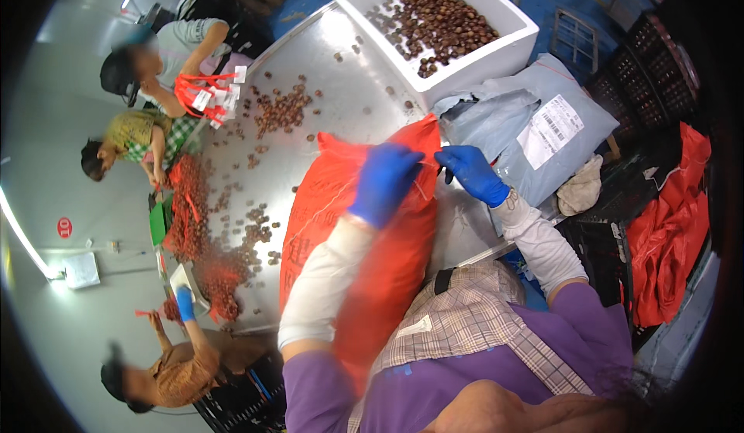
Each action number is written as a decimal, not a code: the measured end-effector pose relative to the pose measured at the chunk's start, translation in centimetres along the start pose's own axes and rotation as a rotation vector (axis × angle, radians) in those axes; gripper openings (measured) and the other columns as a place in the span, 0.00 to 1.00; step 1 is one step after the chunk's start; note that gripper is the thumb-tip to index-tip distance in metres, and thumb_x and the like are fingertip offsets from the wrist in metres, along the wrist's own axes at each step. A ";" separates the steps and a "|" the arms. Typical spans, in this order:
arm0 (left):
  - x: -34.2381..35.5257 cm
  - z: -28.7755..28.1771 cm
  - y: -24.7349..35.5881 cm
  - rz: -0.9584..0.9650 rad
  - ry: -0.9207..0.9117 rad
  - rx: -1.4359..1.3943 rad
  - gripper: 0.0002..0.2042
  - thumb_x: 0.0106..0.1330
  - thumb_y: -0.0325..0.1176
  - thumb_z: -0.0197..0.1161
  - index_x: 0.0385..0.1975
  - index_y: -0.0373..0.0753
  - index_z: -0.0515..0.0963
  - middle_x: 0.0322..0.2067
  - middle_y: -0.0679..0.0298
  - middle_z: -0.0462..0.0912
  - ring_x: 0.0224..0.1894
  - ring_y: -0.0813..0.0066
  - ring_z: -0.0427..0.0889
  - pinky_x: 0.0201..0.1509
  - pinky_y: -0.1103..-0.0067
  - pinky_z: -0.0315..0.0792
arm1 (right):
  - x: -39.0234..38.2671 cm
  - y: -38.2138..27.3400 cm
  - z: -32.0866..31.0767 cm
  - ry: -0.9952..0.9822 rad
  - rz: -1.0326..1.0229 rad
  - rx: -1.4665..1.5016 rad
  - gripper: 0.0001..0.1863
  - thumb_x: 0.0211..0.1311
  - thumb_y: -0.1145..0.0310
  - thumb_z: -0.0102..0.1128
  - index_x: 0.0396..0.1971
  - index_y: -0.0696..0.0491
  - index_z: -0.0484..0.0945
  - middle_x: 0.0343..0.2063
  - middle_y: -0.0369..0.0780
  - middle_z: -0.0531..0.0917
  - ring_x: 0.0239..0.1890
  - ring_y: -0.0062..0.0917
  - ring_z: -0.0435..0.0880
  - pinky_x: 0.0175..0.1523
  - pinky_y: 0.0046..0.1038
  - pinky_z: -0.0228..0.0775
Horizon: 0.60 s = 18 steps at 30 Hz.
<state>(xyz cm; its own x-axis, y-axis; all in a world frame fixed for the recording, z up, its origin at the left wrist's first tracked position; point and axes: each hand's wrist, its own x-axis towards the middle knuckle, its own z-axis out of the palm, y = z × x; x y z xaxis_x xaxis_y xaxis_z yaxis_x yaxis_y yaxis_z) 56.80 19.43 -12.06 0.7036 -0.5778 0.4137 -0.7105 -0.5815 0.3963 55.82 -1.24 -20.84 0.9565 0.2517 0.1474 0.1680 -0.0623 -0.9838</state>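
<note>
A full red woven sack (364, 255) lies on the metal table in front of me, slanting from my lap toward the white box, with its narrow end at the far right. Loose white string runs over its surface. In a blue glove, my left hand (387, 183) is closed on the sack's edge near that end, its fingers slightly blurred. My right hand (474, 174), gloved in blue as well, is closed just right of the same edge. Between its fingertips sits a small dark thing (447, 173) whose kind I cannot make out.
A white foam box (496, 49) of round brown fruit stands at the far edge. Beside it lies a grey plastic bag (504, 111). Loose fruit (287, 111) and filled red net bags (186, 208) spread leftward, where several people work. Red sacks (670, 239) hang over dark crates at right.
</note>
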 end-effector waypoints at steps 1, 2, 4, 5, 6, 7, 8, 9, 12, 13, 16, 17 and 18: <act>1.0 1.8 0.1 0.069 -0.018 -0.008 0.06 0.56 0.27 0.62 0.34 0.41 0.78 0.28 0.59 0.76 0.36 0.58 0.74 0.39 0.68 0.67 | -0.2 -0.7 -0.3 0.012 -0.057 -0.092 0.17 0.66 0.61 0.54 0.29 0.62 0.78 0.21 0.37 0.80 0.21 0.17 0.77 0.30 0.22 0.68; 1.4 2.5 -0.1 0.058 -0.055 -0.005 0.06 0.56 0.27 0.61 0.33 0.41 0.78 0.28 0.59 0.76 0.36 0.58 0.74 0.39 0.68 0.66 | -0.1 -1.0 -0.4 0.024 -0.022 -0.081 0.17 0.66 0.62 0.54 0.29 0.62 0.78 0.21 0.37 0.80 0.21 0.17 0.77 0.30 0.22 0.68; 1.5 3.1 -0.3 0.025 -0.130 0.006 0.05 0.56 0.28 0.61 0.32 0.41 0.78 0.27 0.60 0.75 0.35 0.58 0.73 0.38 0.68 0.66 | 0.1 -0.8 -0.6 0.054 0.136 0.046 0.16 0.66 0.63 0.54 0.28 0.62 0.79 0.19 0.38 0.80 0.21 0.18 0.78 0.30 0.22 0.69; 1.2 3.1 -0.5 0.020 -0.137 0.067 0.06 0.56 0.29 0.61 0.33 0.46 0.79 0.28 0.64 0.76 0.33 0.61 0.74 0.38 0.69 0.66 | 0.2 -0.4 -0.7 0.069 0.261 0.167 0.15 0.66 0.64 0.54 0.27 0.62 0.79 0.18 0.38 0.80 0.20 0.18 0.78 0.30 0.22 0.69; 1.3 3.5 -0.7 0.023 -0.128 0.048 0.06 0.56 0.29 0.61 0.33 0.46 0.79 0.27 0.64 0.75 0.32 0.62 0.73 0.38 0.69 0.66 | 0.2 -0.3 -0.8 0.077 0.214 0.112 0.15 0.65 0.64 0.54 0.27 0.62 0.79 0.18 0.38 0.80 0.20 0.18 0.78 0.30 0.22 0.69; 1.1 3.6 -0.8 0.012 -0.112 0.037 0.05 0.56 0.29 0.61 0.32 0.46 0.78 0.26 0.64 0.75 0.32 0.62 0.73 0.38 0.69 0.66 | 0.5 -0.3 -0.8 0.069 0.165 0.058 0.15 0.65 0.64 0.54 0.26 0.62 0.79 0.17 0.38 0.79 0.20 0.18 0.78 0.30 0.22 0.69; 1.0 3.7 -0.8 0.000 -0.095 0.027 0.05 0.56 0.30 0.61 0.31 0.46 0.78 0.26 0.64 0.74 0.32 0.62 0.73 0.38 0.70 0.66 | 0.7 -0.3 -0.7 0.059 0.115 0.005 0.15 0.65 0.65 0.54 0.25 0.62 0.79 0.16 0.38 0.79 0.20 0.18 0.78 0.30 0.22 0.70; 0.9 3.6 -0.8 0.009 -0.113 0.080 0.03 0.56 0.29 0.60 0.29 0.44 0.77 0.25 0.63 0.73 0.31 0.61 0.73 0.37 0.69 0.66 | 1.0 -0.4 -0.5 0.062 0.130 0.000 0.15 0.64 0.65 0.54 0.25 0.62 0.79 0.16 0.38 0.79 0.20 0.19 0.79 0.29 0.22 0.70; 1.5 3.4 0.4 0.034 -0.121 0.173 0.02 0.56 0.29 0.58 0.24 0.41 0.74 0.22 0.61 0.72 0.29 0.60 0.72 0.35 0.69 0.65 | 1.1 -1.9 -0.8 0.055 0.175 -0.100 0.16 0.63 0.65 0.55 0.23 0.62 0.79 0.17 0.40 0.80 0.20 0.20 0.80 0.29 0.23 0.71; 1.7 3.4 0.6 0.051 -0.097 0.179 0.02 0.55 0.29 0.58 0.23 0.41 0.73 0.21 0.61 0.72 0.28 0.60 0.72 0.34 0.69 0.65 | 1.2 -3.0 -0.9 0.047 0.175 -0.177 0.16 0.63 0.65 0.55 0.23 0.62 0.79 0.17 0.40 0.81 0.20 0.20 0.80 0.28 0.23 0.71; 1.4 4.2 0.5 0.095 -0.114 0.345 0.04 0.53 0.30 0.60 0.26 0.44 0.72 0.23 0.63 0.69 0.30 0.64 0.71 0.37 0.70 0.65 | 1.2 -3.0 -0.7 0.073 0.075 -0.383 0.15 0.61 0.63 0.53 0.23 0.58 0.80 0.18 0.41 0.81 0.21 0.25 0.81 0.30 0.26 0.72; 1.4 4.4 0.5 0.113 -0.132 0.425 0.06 0.51 0.31 0.60 0.28 0.45 0.72 0.23 0.65 0.68 0.31 0.65 0.71 0.38 0.71 0.66 | 1.2 -2.9 -0.7 0.091 0.024 -0.449 0.14 0.60 0.62 0.52 0.23 0.55 0.81 0.18 0.41 0.81 0.22 0.28 0.81 0.31 0.28 0.72; 1.4 4.5 0.5 0.108 -0.112 0.384 0.06 0.51 0.30 0.61 0.27 0.44 0.73 0.23 0.65 0.69 0.30 0.66 0.71 0.38 0.71 0.66 | 1.3 -3.0 -0.8 0.072 0.112 -0.317 0.14 0.61 0.63 0.53 0.24 0.58 0.81 0.18 0.41 0.81 0.21 0.25 0.81 0.30 0.26 0.72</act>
<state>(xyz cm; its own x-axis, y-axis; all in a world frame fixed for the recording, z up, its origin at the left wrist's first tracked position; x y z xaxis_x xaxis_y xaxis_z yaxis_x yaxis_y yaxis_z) 57.51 15.75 -14.95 0.6369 -0.6939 0.3359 -0.7395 -0.6731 0.0117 56.73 -1.48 -17.63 0.9858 0.1577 0.0578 0.1154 -0.3856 -0.9154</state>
